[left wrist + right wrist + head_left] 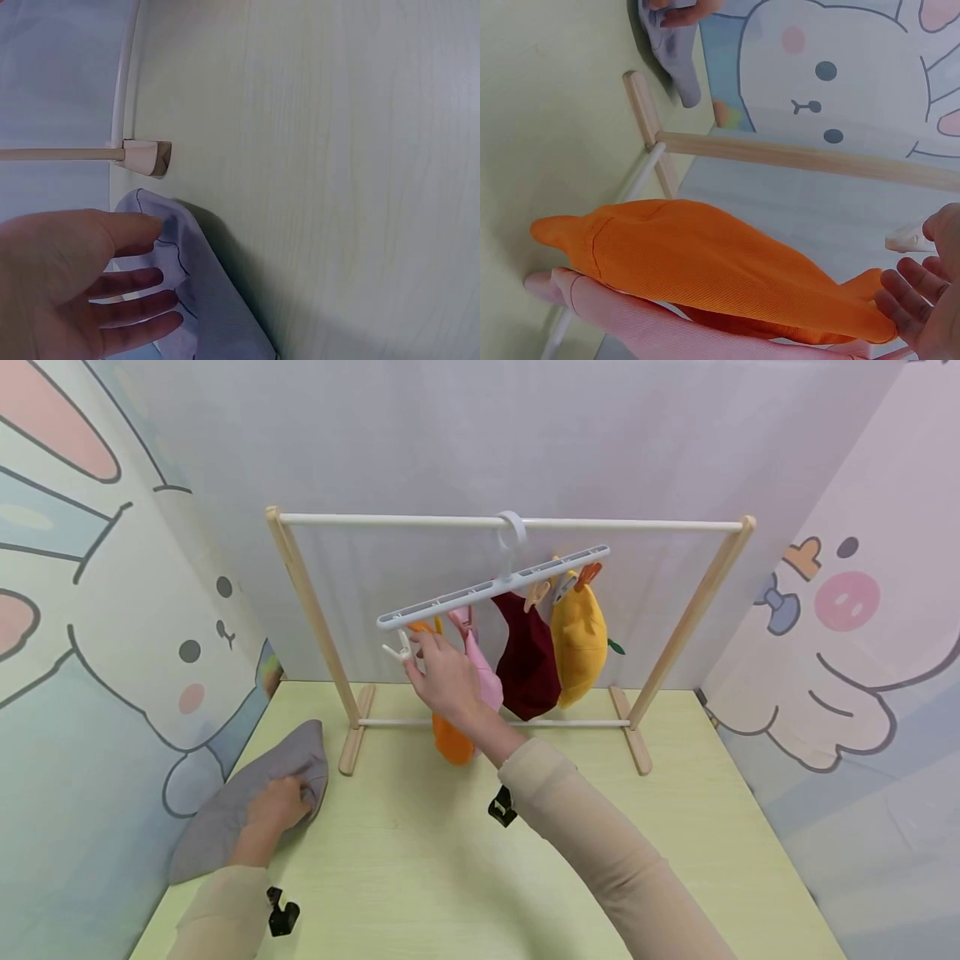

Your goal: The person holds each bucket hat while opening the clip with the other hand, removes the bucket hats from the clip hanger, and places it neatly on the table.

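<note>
My right hand (450, 681) is raised at the left end of a grey-white clip hanger (487, 589), with loosely bent fingers. Beside its thumb hangs a white clip (405, 647). Its fingertips are close to the top of an orange cloth item (697, 255); whether they touch cannot be told. Low on the left, my left hand (277, 806) is at a grey cloth item (247, 793) with dark seams. In the left wrist view, its fingers are loosely bent and apart over the cloth (202, 277); no firm grip shows.
From the hanger also hang a pink cloth item (486, 677), a dark red one (525, 660) and a yellow one (579, 643) with a green leaf. The hanger tilts on a white rail (637, 524) between wooden posts (690, 618). Cartoon-printed walls (150, 610) flank the table (675, 860).
</note>
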`<state>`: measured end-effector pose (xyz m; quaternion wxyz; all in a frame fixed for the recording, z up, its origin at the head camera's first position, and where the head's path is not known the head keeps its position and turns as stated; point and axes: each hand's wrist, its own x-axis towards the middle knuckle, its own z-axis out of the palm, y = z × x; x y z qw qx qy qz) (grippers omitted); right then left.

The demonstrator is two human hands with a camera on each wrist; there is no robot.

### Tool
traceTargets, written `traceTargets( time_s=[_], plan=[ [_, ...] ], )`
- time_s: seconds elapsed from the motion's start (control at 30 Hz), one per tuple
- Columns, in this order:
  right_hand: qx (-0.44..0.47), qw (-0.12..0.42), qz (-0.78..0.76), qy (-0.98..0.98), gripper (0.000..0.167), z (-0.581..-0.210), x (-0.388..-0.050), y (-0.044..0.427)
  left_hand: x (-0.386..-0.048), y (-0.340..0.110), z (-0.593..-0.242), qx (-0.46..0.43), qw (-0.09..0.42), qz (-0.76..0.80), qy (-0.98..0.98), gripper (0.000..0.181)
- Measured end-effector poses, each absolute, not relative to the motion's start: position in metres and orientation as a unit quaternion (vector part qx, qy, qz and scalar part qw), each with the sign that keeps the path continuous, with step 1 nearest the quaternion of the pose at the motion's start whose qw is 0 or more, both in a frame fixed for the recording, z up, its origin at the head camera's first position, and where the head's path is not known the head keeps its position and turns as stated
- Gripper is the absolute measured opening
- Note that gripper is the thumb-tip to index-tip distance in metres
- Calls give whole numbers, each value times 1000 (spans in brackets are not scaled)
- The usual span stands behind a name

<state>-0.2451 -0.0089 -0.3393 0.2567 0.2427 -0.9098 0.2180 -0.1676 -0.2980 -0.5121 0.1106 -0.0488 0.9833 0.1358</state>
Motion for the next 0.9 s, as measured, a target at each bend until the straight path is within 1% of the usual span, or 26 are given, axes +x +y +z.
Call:
traceTargets(
  time_s=[0.13, 0.33, 0.5, 0.73, 0.9],
  plan=[
    [248, 257, 224, -907, 29, -338, -244, -7, -169, -297, -504, -38, 85, 137, 986, 34],
    [271, 263, 227, -898, 19, -339, -242, -5, -168, -289, -489, -24, 46, 152, 987, 36],
    [288, 277, 221, -890, 16, -339, -240, -4, -170, -278, -479, -8, 9, 163, 987, 31],
    [307, 277, 215, -885, 16, -338, -238, -1, -175, -258, -466, 35, -78, 162, 983, 25],
    [322, 284, 218, -877, 15, -337, -237, 0, -178, -242, -453, 49, -110, 172, 978, 22]
  ],
)
